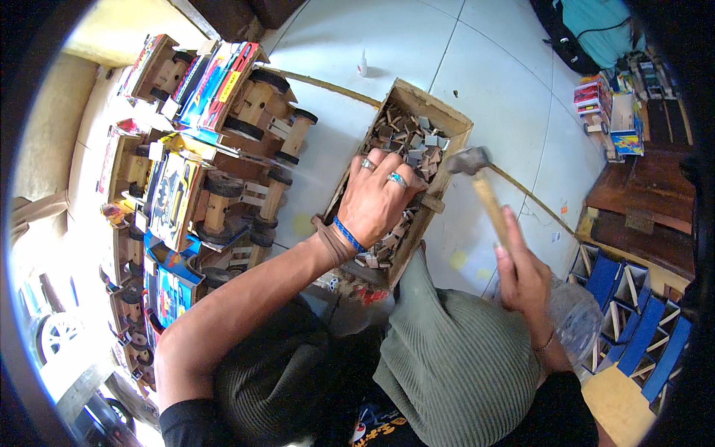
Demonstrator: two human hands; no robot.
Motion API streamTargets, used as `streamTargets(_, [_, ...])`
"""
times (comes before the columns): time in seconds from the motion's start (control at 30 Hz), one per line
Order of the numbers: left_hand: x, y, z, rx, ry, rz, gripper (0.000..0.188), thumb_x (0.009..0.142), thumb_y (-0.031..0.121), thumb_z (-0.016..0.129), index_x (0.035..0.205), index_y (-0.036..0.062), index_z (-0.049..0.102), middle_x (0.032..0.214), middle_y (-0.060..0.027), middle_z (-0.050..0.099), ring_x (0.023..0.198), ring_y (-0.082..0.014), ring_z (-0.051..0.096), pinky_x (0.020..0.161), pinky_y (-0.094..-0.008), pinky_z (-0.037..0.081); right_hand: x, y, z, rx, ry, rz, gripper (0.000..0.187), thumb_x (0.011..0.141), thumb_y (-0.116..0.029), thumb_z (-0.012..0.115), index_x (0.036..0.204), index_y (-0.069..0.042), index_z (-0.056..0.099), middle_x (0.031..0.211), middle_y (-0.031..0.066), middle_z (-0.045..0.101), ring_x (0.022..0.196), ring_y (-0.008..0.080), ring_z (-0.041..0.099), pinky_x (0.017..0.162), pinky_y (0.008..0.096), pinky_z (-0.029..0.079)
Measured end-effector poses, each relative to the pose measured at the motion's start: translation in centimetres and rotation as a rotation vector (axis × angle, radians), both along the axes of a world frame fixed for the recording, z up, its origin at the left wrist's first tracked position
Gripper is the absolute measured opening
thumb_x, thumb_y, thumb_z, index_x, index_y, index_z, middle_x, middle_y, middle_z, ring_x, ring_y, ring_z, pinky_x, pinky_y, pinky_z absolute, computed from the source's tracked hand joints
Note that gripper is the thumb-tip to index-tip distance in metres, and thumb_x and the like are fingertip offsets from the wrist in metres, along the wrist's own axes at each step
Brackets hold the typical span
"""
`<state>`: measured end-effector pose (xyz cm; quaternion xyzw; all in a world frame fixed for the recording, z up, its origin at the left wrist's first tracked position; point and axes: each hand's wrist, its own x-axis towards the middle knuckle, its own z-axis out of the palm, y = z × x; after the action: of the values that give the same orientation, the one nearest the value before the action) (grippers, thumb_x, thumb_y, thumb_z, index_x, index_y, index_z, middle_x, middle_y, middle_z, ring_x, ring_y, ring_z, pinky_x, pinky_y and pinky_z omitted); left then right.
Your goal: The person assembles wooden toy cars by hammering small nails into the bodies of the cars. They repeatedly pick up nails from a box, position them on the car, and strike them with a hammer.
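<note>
My right hand (525, 277) is wrapped round the wooden handle of a hammer (488, 201), its dark metal head beside the long wall of a wooden box (398, 272). My left hand (376, 197), with rings on its fingers and a blue wristband, reaches down into the box. Its fingers are curled, and the tips are hidden among small wood pieces (428, 158). Whether it pinches one of them does not show. A small wooden block (432, 203) sits at the box's right wall.
Stacked wooden toy trucks (220, 201) with black wheels and colourful printed sides line the left. A small white bottle (363, 65) stands on the tiled floor (495, 82). Blue-panelled wooden pieces (625, 298) lie at right, near a clear plastic bag (573, 320).
</note>
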<state>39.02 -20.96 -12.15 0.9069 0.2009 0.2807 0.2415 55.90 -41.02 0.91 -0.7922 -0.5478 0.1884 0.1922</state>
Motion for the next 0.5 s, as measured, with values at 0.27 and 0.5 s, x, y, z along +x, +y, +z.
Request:
streamTargets(0.27, [0.2,0.2,0.0,-0.002,-0.052,-0.013,0.025,0.081,0.010,0.075,0.100,0.0152,0.061,0.093,-0.0073,0.054,0.092,-0.0329,0.052,0.077,-0.0457,0.039,-0.4,-0.4,-0.4,-0.087,-0.001,0.012,0.056,0.101,-0.010,0.055,0.155,-0.008,0.042,0.119,0.0246,0.069,0.095,0.0383,0.073,0.082,0.0443,0.058])
streamTargets(0.5, [0.0,0.3,-0.2,0.047,-0.024,-0.032,0.027,0.078,0.011,0.076,0.099,0.0142,0.058,0.093,-0.0076,0.053,0.094,-0.0327,0.052,0.077,-0.0445,0.040,-0.2,-0.7,-1.4,-0.111,0.020,0.059,0.053,0.102,-0.010,0.053,0.154,-0.005,0.043,0.126,0.0239,0.067,0.103,0.0389,0.072,0.086,0.0430,0.058])
